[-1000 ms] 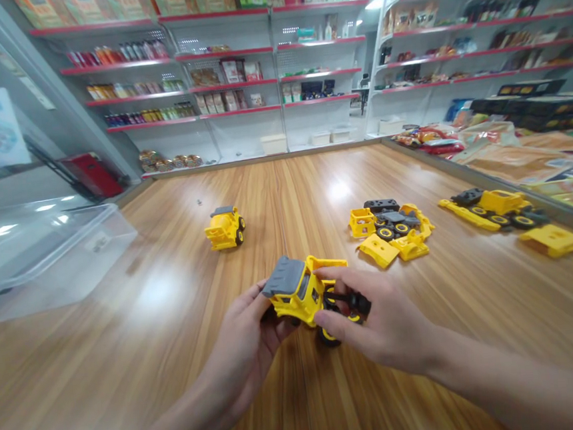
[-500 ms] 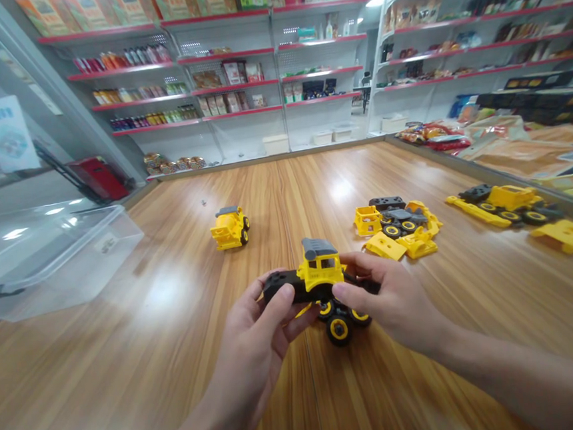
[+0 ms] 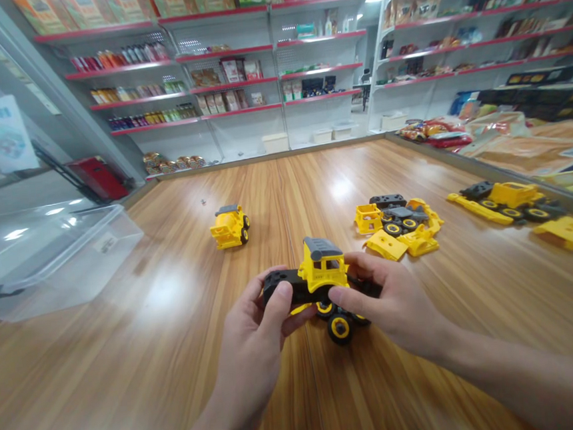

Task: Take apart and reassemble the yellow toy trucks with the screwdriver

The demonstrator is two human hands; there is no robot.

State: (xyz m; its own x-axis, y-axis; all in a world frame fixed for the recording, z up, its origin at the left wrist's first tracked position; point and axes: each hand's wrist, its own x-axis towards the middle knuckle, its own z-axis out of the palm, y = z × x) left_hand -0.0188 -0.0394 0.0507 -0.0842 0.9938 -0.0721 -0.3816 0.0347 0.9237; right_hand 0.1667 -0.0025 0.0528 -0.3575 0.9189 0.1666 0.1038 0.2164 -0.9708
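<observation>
Between both hands is a toy truck body with a yellow cab (image 3: 325, 268) under a grey roof, seated on a black chassis (image 3: 283, 286). My left hand (image 3: 261, 331) is closed around the chassis's left end, thumb on its near side. My right hand (image 3: 391, 299) grips the cab side, its thumb against the lower edge of the cab and its fingers behind. Just below, black wheels with yellow hubs (image 3: 340, 329) show, partly covered by the hands and chassis. Whether these wheels are joined to the chassis I cannot tell.
A yellow toy truck (image 3: 230, 226) stands at left on the wooden table (image 3: 284, 188). Loose yellow and black toy parts (image 3: 402, 221) lie at right, with more pieces (image 3: 513, 202) beyond. A clear plastic bin (image 3: 70, 261) is at far left. Shelves (image 3: 228, 86) stand behind.
The cab has tipped slightly and shifted a little to the right in my hands. Both hands keep their grip, and the other toy parts stay in place.
</observation>
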